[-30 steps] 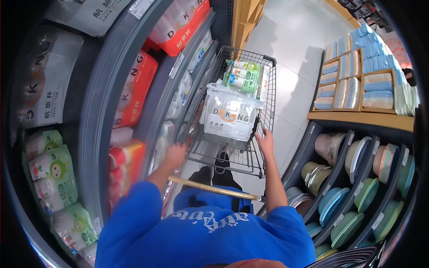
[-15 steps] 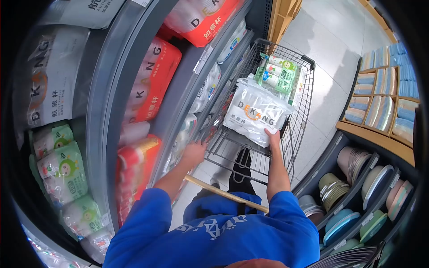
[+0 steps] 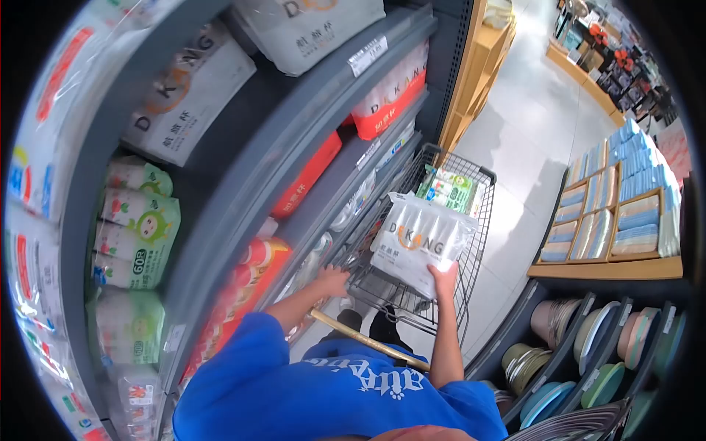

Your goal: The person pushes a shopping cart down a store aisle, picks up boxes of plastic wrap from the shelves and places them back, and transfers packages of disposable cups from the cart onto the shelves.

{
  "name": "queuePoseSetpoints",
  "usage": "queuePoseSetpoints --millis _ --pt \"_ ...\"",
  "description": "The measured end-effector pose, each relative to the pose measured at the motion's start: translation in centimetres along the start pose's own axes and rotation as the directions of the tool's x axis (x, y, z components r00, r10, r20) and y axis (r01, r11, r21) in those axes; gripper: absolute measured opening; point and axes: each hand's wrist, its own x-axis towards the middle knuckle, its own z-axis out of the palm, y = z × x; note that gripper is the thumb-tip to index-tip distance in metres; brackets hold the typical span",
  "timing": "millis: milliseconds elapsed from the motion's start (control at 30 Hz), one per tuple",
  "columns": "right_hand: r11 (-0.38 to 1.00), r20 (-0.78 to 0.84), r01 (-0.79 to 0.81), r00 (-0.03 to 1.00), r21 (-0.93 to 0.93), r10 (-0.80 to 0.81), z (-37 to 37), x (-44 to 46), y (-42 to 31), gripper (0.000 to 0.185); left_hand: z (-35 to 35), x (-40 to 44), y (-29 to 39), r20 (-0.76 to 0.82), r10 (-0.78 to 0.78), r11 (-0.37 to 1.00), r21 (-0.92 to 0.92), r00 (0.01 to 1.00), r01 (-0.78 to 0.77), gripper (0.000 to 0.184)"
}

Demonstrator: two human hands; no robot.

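Note:
My right hand [image 3: 444, 281] grips the lower right corner of a white DEKANG pack [image 3: 419, 239], which is tilted over the near part of the wire cart [image 3: 476, 275]. Its thumb lies on the pack's front; the other fingers are hidden behind. My left hand [image 3: 333, 281] is beside the cart's near left corner, fingers apart, with nothing in it. Beyond the white pack, a green-and-white pack [image 3: 450, 189] lies in the cart. The cart's wooden-coloured handle [image 3: 368, 339] crosses in front of my body.
Shelves [image 3: 276, 140] with white, red and green packs run along the left. At the right are a rack of bowls [image 3: 546, 400] and a wooden display [image 3: 610, 268] of folded blue and beige goods. Tiled floor [image 3: 515, 147] extends ahead.
My right hand has gone from the cart's side to the white pack's corner, and the pack now sits nearer me, tilted. The view has shifted, showing more of the left shelves.

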Motion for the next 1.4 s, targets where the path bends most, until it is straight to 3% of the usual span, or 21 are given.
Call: queuePoseSetpoints --millis 33,67,133,200,300,367,500,533,567,600,633,667,733,800,900,1033,1067,1167,1200,1267,1400 --pt "0.994 0.011 0.099 0.995 0.051 -0.100 -2.2 -1.6 -2.2 0.076 -0.4 0.0 0.3 -0.006 0.025 0.987 -0.160 1.000 -0.026 0.073" --pt "0.983 0.027 0.060 0.997 0.176 -0.066 -4.1 -3.5 -5.1 0.078 -0.9 0.1 0.7 -0.016 0.054 0.946 -0.319 0.998 -0.057 0.081" --pt "0.943 0.053 0.041 0.997 0.332 -0.062 -7.9 -7.0 -9.8 0.082 -5.9 -3.6 4.0 -0.466 0.045 0.692 -0.623 0.884 -0.364 0.105" --pt "0.905 0.051 0.091 0.991 0.415 -0.123 -10.7 -9.4 -12.8 0.088 -10.1 -7.0 7.3 -0.677 -0.095 0.475 -0.675 0.730 -0.565 0.107" --pt "0.858 0.091 0.221 0.951 0.464 -0.294 -12.9 -11.8 -16.3 0.092 -15.2 -11.4 10.8 -0.787 -0.017 0.273 -0.596 0.616 -0.755 0.105" --pt "0.843 0.038 0.334 0.922 0.422 -0.385 -12.9 -12.6 -17.8 0.096 -19.0 -14.3 11.6 -0.826 -0.052 0.254 -0.555 0.561 -0.792 0.101" --pt "0.861 0.007 0.387 0.911 0.331 -0.412 -10.3 -13.8 -22.8 0.084 -25.3 -22.1 10.3 -0.843 0.065 0.285 -0.497 0.534 -0.820 0.092" --pt "0.892 0.029 0.354 0.926 0.280 -0.377 -9.4 -13.7 -22.6 0.085 -25.8 -23.6 9.7 -0.891 0.085 0.499 -0.348 0.445 -0.793 0.082" --pt "0.918 0.047 0.323 0.939 0.228 -0.342 -8.5 -13.4 -22.2 0.085 -26.6 -25.9 9.8 -0.915 0.122 0.574 -0.251 0.384 -0.779 0.076" --pt "0.917 0.014 0.364 0.929 0.161 -0.371 -7.2 -12.8 -21.3 0.067 -26.7 -26.2 9.1 -0.948 0.192 0.586 -0.097 0.254 -0.805 0.074" --pt "0.876 -0.037 0.391 0.917 0.284 -0.397 -5.6 -12.3 -20.2 0.064 -27.1 -26.6 8.4 -0.956 0.267 0.584 0.058 0.124 -0.810 0.073" --pt "0.817 -0.093 0.415 0.905 0.399 -0.415 -3.8 -12.0 -18.8 0.060 -27.7 -27.7 8.2 -0.932 0.355 0.593 0.285 -0.073 -0.753 0.072" --pt "0.661 -0.214 0.456 0.883 0.596 -0.417 -0.4 -12.9 -18.1 0.054 -28.6 -29.4 7.1 -0.877 0.360 0.682 0.481 -0.320 -0.551 0.070" --pt "0.785 -0.202 0.386 0.922 0.485 -0.329 0.5 -14.5 -22.6 0.040 -29.4 -30.2 5.4 -0.782 0.366 0.743 0.572 -0.505 -0.346 0.066" --pt "0.757 -0.072 0.393 0.904 0.523 -0.421 0.5 -16.1 -26.5 0.024 -29.7 -29.5 1.8 -0.702 0.265 0.851 0.493 -0.661 -0.182 0.061" --pt "0.768 -0.064 0.355 0.922 0.534 -0.381 0.5 -15.7 -24.9 0.020 -29.3 -29.8 -0.1 -0.889 -0.098 0.988 -0.034 -0.447 -0.149 0.064" --pt "0.775 -0.048 0.331 0.930 0.538 -0.364 0.6 -15.7 -24.3 0.019 -29.5 -29.9 0.2 -0.864 -0.479 0.809 -0.365 -0.156 -0.461 0.066" --pt "0.794 -0.011 0.276 0.947 0.542 -0.322 0.4 -15.3 -23.6 0.017 -29.1 -27.7 -3.2 -0.806 -0.488 0.870 -0.419 -0.334 -0.260 0.070" --pt "0.804 0.001 0.258 0.952 0.535 -0.306 0.3 -15.3 -23.5 0.016 -29.7 -28.0 -3.9 -0.787 -0.521 0.852 -0.456 -0.330 -0.257 0.080" --pt "0.815 0.030 0.235 0.955 0.529 -0.295 0.1 -15.3 -23.2 0.017 -31.5 -28.1 -6.1 -0.829 -0.492 0.800 -0.310 -0.266 -0.514 0.075" --pt "0.824 0.058 0.204 0.960 0.529 -0.275 0.5 -14.9 -22.7 0.017 -33.6 -27.2 -11.0 -0.821 -0.508 0.840 -0.406 -0.259 -0.361 0.069"
